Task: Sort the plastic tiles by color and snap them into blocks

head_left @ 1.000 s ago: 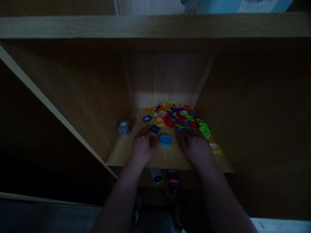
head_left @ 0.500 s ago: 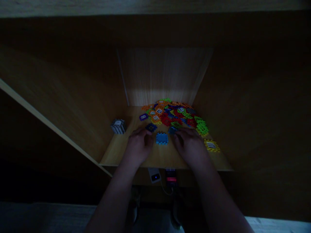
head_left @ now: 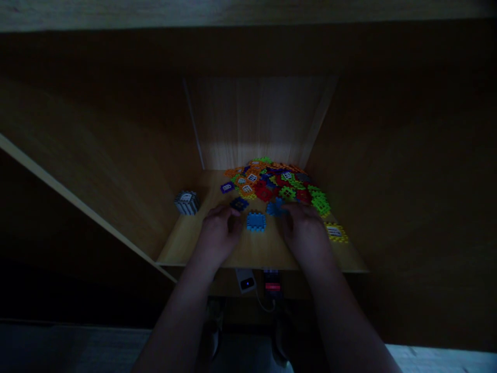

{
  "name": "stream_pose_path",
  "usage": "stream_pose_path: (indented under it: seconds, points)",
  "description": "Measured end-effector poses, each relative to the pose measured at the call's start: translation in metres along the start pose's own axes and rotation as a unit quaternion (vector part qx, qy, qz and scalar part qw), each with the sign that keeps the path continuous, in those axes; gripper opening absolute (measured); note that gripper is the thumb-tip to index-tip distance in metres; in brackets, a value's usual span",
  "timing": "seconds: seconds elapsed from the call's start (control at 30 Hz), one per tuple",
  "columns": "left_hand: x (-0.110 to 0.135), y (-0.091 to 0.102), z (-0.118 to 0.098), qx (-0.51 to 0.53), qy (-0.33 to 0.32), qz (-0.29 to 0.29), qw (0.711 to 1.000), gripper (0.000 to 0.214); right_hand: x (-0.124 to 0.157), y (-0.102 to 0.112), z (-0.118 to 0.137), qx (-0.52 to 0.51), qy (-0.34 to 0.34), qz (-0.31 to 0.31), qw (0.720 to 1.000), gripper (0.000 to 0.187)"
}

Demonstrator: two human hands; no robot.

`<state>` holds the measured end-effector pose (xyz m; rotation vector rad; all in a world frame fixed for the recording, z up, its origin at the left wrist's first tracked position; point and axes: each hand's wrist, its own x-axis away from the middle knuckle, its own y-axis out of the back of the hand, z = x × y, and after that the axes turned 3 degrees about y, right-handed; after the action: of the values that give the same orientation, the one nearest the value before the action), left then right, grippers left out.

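My left hand (head_left: 220, 226) is at the left, its fingers curled onto the near edge of a dark blue interlocking tile (head_left: 239, 203). My right hand (head_left: 306, 224) has its thumb and fingers pinched at the right side of a light blue interlocking tile (head_left: 275, 207); the fingertips partly cover it, and whether a second blue piece overlaps it is hard to make out. Between the hands a small stack of light blue tiles (head_left: 256, 221) lies flat on the wooden shelf (head_left: 248, 254). Behind them spreads a heap of mixed-colour tiles (head_left: 264, 190).
A grey-and-white tile stack (head_left: 187, 202) stands at the shelf's left. Yellow tiles (head_left: 336, 232) lie right of my right hand, and a purple tile (head_left: 227, 187) lies left of the heap. Below the shelf edge are a white device (head_left: 246, 280) and a cabled phone-like device (head_left: 272, 285).
My right hand has shifted slightly, and more of the light blue tile at its fingertips shows, beside a green tile now less covered. The left hand has barely moved. The view has shifted slightly.
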<state>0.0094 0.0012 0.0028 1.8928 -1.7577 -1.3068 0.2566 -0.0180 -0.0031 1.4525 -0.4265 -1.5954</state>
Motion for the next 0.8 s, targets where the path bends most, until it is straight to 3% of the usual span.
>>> stream_pose_path:
  seconds: [0.2, 0.5, 0.8]
  points:
    - [0.0000, -0.0006, -0.0003, -0.004, -0.001, -0.004, 1.000, 0.018, -0.0015, 0.0007, 0.0039, -0.026, 0.028, 0.059, 0.998, 0.014]
    - [-0.0002, 0.0008, -0.0018, 0.005, 0.001, -0.002, 1.000, 0.018, -0.0001, -0.0041, 0.0008, -0.017, -0.005, 0.049, 0.999, 0.014]
    - [0.0002, 0.0010, -0.0003, 0.019, 0.006, 0.008, 1.000, 0.018, 0.0011, -0.0075, -0.0021, 0.020, -0.024, 0.036, 0.999, 0.026]
